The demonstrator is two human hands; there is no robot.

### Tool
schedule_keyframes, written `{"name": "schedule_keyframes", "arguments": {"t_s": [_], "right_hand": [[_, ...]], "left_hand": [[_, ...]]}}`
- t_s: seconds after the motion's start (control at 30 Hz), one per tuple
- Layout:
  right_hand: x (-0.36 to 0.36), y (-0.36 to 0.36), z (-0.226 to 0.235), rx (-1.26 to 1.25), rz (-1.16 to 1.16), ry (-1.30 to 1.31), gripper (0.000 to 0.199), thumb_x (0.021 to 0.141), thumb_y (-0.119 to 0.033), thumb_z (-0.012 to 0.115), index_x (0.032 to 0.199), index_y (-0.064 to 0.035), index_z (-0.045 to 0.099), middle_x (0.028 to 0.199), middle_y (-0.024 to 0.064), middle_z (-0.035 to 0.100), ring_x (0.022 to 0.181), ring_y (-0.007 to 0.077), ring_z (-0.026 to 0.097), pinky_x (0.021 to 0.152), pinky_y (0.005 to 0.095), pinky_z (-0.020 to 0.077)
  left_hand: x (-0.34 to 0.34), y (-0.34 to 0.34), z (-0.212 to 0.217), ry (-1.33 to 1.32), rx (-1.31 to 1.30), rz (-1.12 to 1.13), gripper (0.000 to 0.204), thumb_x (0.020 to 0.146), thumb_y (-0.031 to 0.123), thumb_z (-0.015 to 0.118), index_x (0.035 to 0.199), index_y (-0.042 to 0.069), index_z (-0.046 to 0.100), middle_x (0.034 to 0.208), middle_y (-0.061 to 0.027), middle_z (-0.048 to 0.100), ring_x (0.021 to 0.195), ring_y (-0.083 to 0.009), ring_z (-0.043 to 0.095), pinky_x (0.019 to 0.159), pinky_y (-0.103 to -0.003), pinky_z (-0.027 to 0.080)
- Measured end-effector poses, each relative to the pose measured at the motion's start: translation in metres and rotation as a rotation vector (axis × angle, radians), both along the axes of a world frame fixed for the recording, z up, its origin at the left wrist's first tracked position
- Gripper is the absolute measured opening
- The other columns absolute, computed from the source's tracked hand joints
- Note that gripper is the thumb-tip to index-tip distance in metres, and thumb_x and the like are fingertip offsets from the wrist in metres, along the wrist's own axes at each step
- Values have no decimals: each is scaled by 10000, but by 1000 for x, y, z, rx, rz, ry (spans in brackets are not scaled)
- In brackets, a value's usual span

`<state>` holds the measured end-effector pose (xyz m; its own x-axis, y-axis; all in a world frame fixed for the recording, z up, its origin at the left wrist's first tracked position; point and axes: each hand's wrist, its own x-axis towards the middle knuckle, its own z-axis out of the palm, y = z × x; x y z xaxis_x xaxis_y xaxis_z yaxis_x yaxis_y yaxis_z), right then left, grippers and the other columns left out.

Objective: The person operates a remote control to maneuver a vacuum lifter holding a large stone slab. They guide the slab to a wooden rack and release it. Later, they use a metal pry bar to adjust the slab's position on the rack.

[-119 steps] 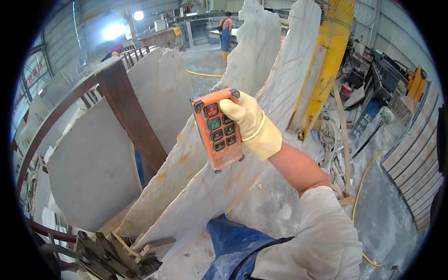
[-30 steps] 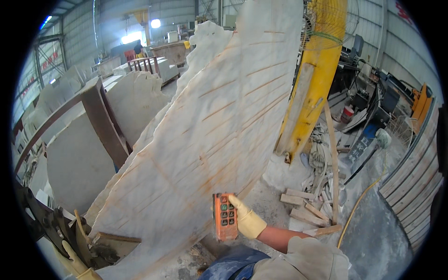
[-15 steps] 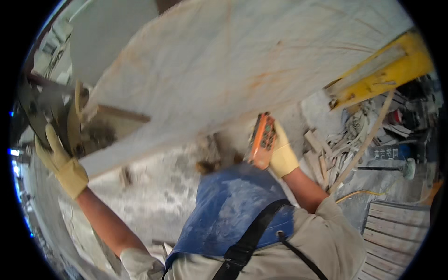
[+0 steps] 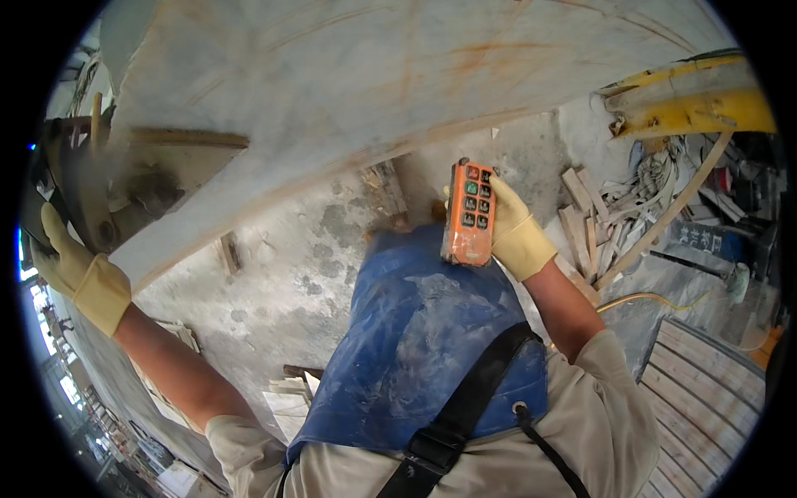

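Yellow hose (image 4: 652,297) near slatted boards (image 4: 702,375)

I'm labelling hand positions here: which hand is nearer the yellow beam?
Right. The right hand, gripping the orange remote control, is left of and below the yellow beam; the left hand is much farther off, at the view's far left.
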<state>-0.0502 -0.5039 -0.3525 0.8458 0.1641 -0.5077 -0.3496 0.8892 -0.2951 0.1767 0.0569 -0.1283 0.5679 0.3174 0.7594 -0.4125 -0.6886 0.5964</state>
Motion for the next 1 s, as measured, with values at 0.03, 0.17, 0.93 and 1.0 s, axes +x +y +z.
{"name": "schedule_keyframes", "arguments": {"t_s": [0.03, 0.17, 0.93, 1.0], "right_hand": [[-1, 3, 4, -32, -5, -10, 580, 1055, -379, 683, 1524, -56, 577, 1411, 259, 676, 1275, 387, 687, 1067, 520, 598], [-2, 14, 10, -54, 41, -83, 590, 1071, -285, 638, 1570, -3, 497, 1512, 252, 610, 1334, 371, 654, 1132, 496, 551], [9, -11, 18, -918, 412, -344, 468, 1134, -282, 596, 1556, -95, 521, 1367, 131, 663, 1137, 260, 663, 968, 438, 581], [4, -17, 12, -1143, 429, -494, 455, 1137, -269, 596, 1553, -100, 523, 1376, 132, 658, 1151, 262, 657, 972, 439, 583]], "left_hand": [[3, -1, 3, 1, -2, -1, 491, 956, 327, 801, 1272, -31, 684, 1144, -155, 703, 1039, -278, 665, 945, -397, 529], [10, -3, 16, 8, 19, 13, 463, 929, 314, 810, 1227, -19, 689, 1086, -165, 694, 994, -308, 659, 908, -422, 531], [-19, -89, 46, -110, -45, -21, 398, 916, 290, 763, 1139, -38, 735, 879, -136, 759, 776, -200, 682, 700, -346, 573], [-16, -88, 45, -121, -41, -37, 409, 918, 287, 764, 1164, -38, 734, 899, -148, 761, 780, -211, 682, 705, -351, 576]]}}
